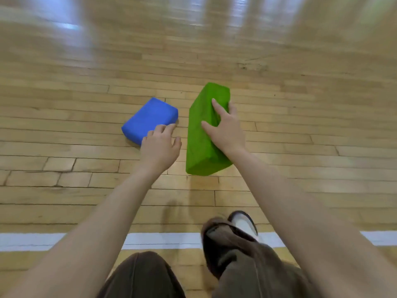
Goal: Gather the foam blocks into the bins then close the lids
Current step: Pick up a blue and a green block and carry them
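The green foam block (202, 134) stands on its long edge on the wooden floor (64, 125), just right of the picture's middle, its length running from about six o'clock up to twelve. The right hand (225, 130) grips it from the three o'clock side: the thumb and forefinger lie spread across the top face and the other fingers curl round the far right edge, so the block is clasped between them.

At nine o'clock from the green block, near it but apart, lies the blue foam block (148, 120), flat on the boards and turned slantwise. The left hand (160, 145) reaches to its near right corner at about five o'clock of the block; the fingertips (169, 126) touch or nearly touch that corner, the fingers loosely bent and spread, with nothing held in them. Whether they press on the foam cannot be told.

Both bare forearms come in from the lower corners. At six o'clock are the person's knees in brown trousers (247, 265) and one shoe (245, 224) over a white floor line (161, 240). The far floor is blurred.
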`<act>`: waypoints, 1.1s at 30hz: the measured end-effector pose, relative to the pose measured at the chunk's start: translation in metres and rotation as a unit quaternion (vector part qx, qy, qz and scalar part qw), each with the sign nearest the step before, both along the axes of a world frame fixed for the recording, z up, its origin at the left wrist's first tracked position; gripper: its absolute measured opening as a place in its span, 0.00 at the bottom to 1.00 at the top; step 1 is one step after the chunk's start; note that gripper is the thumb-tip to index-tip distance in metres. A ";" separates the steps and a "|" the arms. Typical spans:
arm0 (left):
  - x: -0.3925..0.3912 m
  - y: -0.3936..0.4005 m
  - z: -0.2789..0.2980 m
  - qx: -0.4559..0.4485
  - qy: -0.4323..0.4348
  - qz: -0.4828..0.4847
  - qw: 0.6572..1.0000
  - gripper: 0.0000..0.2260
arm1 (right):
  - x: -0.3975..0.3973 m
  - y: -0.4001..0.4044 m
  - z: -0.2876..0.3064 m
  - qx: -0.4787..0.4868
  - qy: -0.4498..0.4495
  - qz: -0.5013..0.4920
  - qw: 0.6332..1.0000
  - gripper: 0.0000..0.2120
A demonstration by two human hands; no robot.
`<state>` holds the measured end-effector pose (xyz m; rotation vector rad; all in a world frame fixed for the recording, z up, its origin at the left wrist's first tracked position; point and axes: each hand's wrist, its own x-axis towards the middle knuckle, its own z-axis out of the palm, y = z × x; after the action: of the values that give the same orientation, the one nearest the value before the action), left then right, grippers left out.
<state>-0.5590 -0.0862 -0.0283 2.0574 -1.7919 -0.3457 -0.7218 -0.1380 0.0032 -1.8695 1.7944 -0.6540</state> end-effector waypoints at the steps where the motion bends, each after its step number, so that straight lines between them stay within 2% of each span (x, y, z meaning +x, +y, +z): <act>1: 0.006 -0.010 -0.007 0.008 0.001 0.005 1.000 0.19 | 0.005 -0.011 -0.010 0.014 0.006 0.004 1.000 0.32; 6: 0.046 -0.066 -0.067 0.075 -0.005 0.063 0.995 0.22 | 0.031 -0.068 -0.078 0.052 0.042 0.037 0.997 0.32; 11: 0.071 -0.123 -0.144 0.173 -0.061 0.085 0.979 0.27 | 0.059 -0.121 -0.146 0.069 0.055 0.055 0.995 0.32; 15: 0.078 -0.145 -0.185 0.189 -0.056 0.134 0.971 0.29 | 0.067 -0.138 -0.181 0.076 0.065 0.070 0.993 0.32; 19: 0.084 -0.160 -0.212 0.213 -0.084 0.155 0.961 0.31 | 0.074 -0.139 -0.191 0.053 0.073 0.075 0.993 0.32; 23: 0.078 -0.161 -0.219 0.172 -0.122 0.152 0.966 0.23 | 0.078 -0.141 -0.192 0.051 0.082 0.080 0.992 0.32; 26: 0.085 -0.157 -0.218 0.143 -0.075 0.173 0.972 0.18 | 0.076 -0.140 -0.190 0.065 0.071 0.080 0.992 0.32; 28: 0.092 -0.153 -0.218 0.145 -0.084 0.160 0.973 0.20 | 0.073 -0.140 -0.186 0.073 0.060 0.078 0.992 0.32; 31: 0.092 -0.148 -0.222 0.168 -0.130 0.123 0.969 0.30 | 0.069 -0.141 -0.182 0.066 0.064 0.084 0.992 0.32; 33: 0.088 -0.149 -0.229 0.158 -0.125 0.137 0.970 0.29 | 0.071 -0.142 -0.182 0.060 0.072 0.088 0.992 0.31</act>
<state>-0.4709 -0.2354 -0.2577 2.6408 -1.6367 -0.3189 -0.6507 -0.2801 -0.1788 -2.0079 1.6883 -0.3461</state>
